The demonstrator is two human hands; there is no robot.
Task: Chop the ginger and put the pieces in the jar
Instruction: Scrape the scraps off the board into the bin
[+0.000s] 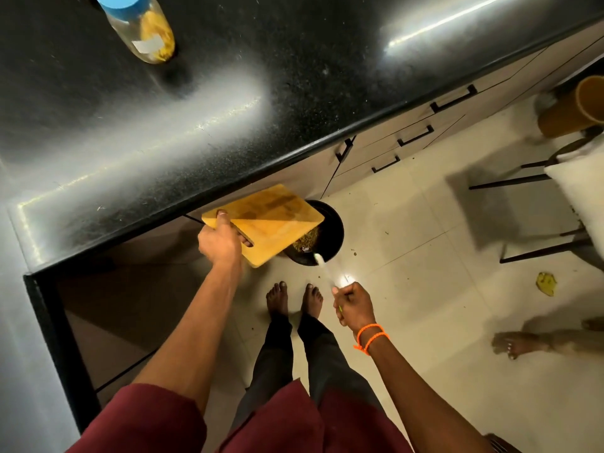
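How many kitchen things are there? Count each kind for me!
Jar: 1
Chopping board: 1
Knife: 1
Black bin: 1
Total: 4

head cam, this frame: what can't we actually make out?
- Black bin: contents mostly hidden by the wooden cutting board that the left hand holds over it.
- Knife in the right hand: blade motion-blurred, with glare at the handle.
- Jar: top cut off by the frame's upper edge; label unreadable.
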